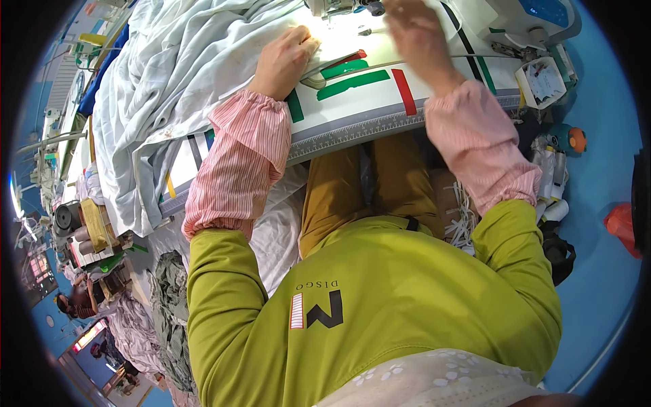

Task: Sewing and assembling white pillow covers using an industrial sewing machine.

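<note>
Soft pale cloth, heaped on the left, wants a light hold at its edge

The pale cloth [176, 74] lies in loose folds over the left part of the counter [366, 106], its right side reaching toward the bright patch under the sewing machine [339, 5] at the far side. Its near left part hangs over the counter's near edge.

The left hand [281, 61] is at the cloth's far right portion, fingers curled inward in a narrow grip; whether a fold of cloth sits between them I cannot tell. The right hand [420, 41] is over the counter just right of the lit patch, blurred, so I cannot tell whether its fingers are wide or narrow, or hold anything.

The cloth looks thin, limp and not at all fragile. Any single fold should be light, but the whole heap probably has some weight, and the hanging part may drag leftward and near. It likely slides easily over the smooth counter, and creases wherever it bunches.

The best hold is probably along the right edge, a thin layer pinched between fingers and thumb, or pressed flat from above. Grabbing mid-heap would likely gather several folds. The fingers should stay clear of the machine's working parts.
</note>
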Demonstrator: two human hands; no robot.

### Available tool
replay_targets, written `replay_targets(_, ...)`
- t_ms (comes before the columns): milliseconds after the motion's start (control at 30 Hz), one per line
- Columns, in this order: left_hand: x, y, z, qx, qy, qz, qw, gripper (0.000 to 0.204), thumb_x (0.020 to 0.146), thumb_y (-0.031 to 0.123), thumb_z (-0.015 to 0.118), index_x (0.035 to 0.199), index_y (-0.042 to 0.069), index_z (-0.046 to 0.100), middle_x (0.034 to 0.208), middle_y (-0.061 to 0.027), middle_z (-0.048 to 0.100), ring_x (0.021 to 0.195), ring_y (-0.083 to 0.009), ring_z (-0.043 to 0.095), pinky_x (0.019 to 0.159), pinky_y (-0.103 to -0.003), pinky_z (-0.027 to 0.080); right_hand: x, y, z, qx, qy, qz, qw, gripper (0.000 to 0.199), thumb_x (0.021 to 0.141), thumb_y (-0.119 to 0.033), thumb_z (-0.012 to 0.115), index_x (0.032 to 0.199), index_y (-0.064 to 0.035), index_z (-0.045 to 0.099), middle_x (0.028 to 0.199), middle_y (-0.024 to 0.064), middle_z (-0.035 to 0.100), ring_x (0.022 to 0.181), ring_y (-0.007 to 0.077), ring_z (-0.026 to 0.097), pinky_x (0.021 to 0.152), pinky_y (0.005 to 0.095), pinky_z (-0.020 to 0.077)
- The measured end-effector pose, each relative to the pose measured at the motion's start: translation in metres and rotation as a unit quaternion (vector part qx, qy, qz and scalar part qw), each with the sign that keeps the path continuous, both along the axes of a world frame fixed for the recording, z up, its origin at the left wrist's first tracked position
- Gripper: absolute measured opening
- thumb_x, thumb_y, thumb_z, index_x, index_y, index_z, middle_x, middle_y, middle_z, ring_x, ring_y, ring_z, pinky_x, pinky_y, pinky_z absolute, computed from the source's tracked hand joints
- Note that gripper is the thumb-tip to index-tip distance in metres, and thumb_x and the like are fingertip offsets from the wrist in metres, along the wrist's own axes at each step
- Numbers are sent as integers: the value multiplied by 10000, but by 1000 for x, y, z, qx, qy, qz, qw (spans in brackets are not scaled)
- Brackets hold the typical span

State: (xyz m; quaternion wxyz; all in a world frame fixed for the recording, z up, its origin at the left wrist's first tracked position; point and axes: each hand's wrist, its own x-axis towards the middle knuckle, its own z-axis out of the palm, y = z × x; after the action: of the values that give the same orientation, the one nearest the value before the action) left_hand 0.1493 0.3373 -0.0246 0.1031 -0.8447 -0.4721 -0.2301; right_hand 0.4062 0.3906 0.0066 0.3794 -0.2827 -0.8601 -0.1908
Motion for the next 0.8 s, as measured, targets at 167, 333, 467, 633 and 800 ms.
replay_targets(167, 4, -1, 6, -1, 60, 11, 998, 134, 865, 117, 635, 968, 76, 709, 948, -44, 590, 900, -202, 614, 720, -320, 537, -15, -11, -40, -175, -20, 40, 984, 272, 892, -241, 659, 1067, -32, 650, 1059, 130, 658, 1044, 294, 596, 946, 377, 477)
replay_targets(333, 5, 3, 9, 8, 58, 8, 998, 136, 858, 114, 639, 962, 81, 720, 964, -47, 588, 914, -197, 605, 743, -309, 536, -8, -15, -45, -163, -19, -28, 986, 421, 931, -364, 602, 1141, -1, 638, 1168, 147, 654, 1154, 281, 586, 987, 351, 477)
replay_targets(467, 6, 6, 9, -3, 55, 12, 998, 169, 854, 103, 639, 994, 89, 732, 969, -54, 594, 932, -197, 603, 771, -307, 532, 9, -12, -46, -162, -57, -126, 977, 547, 957, -464, 522, 1204, 15, 615, 1230, 158, 632, 1207, 280, 567, 1010, 364, 469)
replay_targets(633, 6, 11, 7, -10, 51, -2, 999, 195, 843, 81, 648, 1017, 94, 734, 961, -58, 594, 936, -199, 602, 770, -310, 526, 19, -8, -51, -121, -77, -188, 972, 591, 962, -512, 484, 1242, -7, 608, 1264, 108, 624, 1161, 262, 553, 954, 396, 483)
replay_targets(800, 5, 14, 5, -18, 32, 10, 999, 246, 795, 76, 593, 1005, 129, 710, 970, -35, 563, 979, -193, 571, 783, -304, 514, 16, -6, -48, -146, -63, -141, 977, 567, 960, -507, 497, 1241, -30, 620, 1245, 75, 641, 1090, 248, 555, 900, 388, 492)
